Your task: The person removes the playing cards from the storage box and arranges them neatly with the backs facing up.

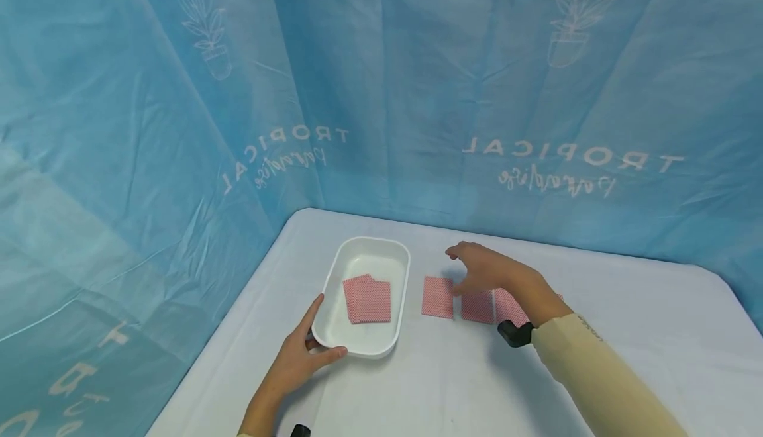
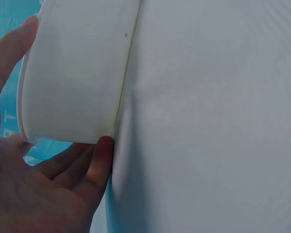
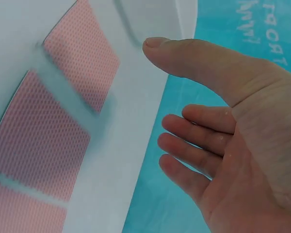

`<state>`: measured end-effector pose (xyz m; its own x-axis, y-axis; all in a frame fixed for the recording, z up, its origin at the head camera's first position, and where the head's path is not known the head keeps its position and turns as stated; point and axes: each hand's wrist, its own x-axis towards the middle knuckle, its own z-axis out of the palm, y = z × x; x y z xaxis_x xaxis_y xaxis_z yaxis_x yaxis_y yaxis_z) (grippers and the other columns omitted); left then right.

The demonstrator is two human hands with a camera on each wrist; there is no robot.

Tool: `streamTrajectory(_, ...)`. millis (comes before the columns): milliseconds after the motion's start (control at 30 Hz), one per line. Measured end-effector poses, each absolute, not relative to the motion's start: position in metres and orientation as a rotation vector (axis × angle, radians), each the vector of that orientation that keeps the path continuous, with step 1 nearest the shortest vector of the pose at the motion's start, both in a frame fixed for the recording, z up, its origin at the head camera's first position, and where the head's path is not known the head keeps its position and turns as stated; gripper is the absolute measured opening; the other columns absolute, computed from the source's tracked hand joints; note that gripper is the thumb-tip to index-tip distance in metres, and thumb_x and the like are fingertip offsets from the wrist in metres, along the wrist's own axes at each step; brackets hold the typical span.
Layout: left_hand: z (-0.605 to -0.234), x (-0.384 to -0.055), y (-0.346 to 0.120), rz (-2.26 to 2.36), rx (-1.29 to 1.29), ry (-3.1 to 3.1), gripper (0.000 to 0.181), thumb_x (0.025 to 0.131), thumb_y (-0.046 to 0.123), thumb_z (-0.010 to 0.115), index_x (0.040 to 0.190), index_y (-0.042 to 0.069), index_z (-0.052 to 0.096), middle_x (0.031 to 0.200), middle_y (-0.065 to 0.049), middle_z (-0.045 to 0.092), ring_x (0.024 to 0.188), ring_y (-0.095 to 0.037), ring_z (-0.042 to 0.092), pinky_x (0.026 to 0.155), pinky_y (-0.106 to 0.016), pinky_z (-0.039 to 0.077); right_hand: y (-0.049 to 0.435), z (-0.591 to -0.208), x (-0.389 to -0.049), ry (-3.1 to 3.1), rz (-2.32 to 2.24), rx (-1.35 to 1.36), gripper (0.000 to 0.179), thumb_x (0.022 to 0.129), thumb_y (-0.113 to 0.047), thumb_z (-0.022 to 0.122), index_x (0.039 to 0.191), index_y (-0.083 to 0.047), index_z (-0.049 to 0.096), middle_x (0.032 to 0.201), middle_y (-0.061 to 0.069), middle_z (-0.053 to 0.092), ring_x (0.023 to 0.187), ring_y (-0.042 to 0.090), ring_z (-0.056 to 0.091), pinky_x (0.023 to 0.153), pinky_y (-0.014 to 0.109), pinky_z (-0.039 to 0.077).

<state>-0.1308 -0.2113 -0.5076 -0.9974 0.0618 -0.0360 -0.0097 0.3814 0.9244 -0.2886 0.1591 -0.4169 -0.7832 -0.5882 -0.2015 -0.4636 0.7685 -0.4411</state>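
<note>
A white plastic tray [image 1: 365, 352] stands on the table, holding overlapping playing cards [image 1: 374, 302] with red-patterned backs. At its near left corner my left hand [image 1: 295, 357] grips it, thumb and fingers spread around the corner. In the left wrist view, the fingers [image 2: 103, 145] touch the lower part of the tray wall [image 2: 72, 77]. My right hand [image 1: 491, 270] hovers with nothing in it, over a row of face-down cards. The leftmost card [image 1: 438, 298] is nearest its thumb; another card [image 1: 478, 307] lies beside it. The right forearm partly covers the cards farther right.
A white cloth covers the table [image 1: 429, 384]. Blue printed curtains [image 1: 417, 93] hang behind the table's far edge and along its left side. Dark wrist-worn devices [image 1: 515, 334] show at both wrists.
</note>
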Motion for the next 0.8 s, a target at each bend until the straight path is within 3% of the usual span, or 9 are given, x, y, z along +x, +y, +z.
streamTrajectory(333,-0.509,-0.132,-0.211,1.705,0.008,2.54,0.105,0.075,0.03,0.084,0.154,0.037,0.016,0.138,-0.01,0.047,0.101,-0.019,0.062,0.08,-0.03,0.05,0.118,-0.412,-0.293,2.685,-0.483,-0.93,0.066,0.079,-0.03,0.078,0.134,-0.005,0.053,0.128,0.006,0.054,0.117,0.021,0.051,0.095,0.039,0.043)
streamTrajectory(600,-0.507,-0.133,-0.21,1.717,0.003,2.529,0.105,0.075,0.03,0.085,0.153,0.039,0.016,0.14,-0.007,0.046,0.103,-0.019,0.062,0.08,-0.032,0.05,0.087,-0.409,-0.289,2.655,-0.475,-0.952,0.077,0.074,-0.034,0.083,0.137,-0.005,0.051,0.13,0.006,0.052,0.119,0.019,0.048,0.098,0.038,0.041)
streamTrajectory(800,-0.507,-0.132,-0.21,1.684,0.012,2.56,0.104,0.075,0.031,0.084,0.154,0.036,0.016,0.139,-0.009,0.047,0.102,-0.02,0.062,0.081,-0.034,0.05,0.061,-0.408,-0.28,2.641,-0.432,-0.97,0.074,0.075,-0.032,0.082,0.137,-0.008,0.051,0.133,0.005,0.051,0.121,0.02,0.046,0.097,0.04,0.042)
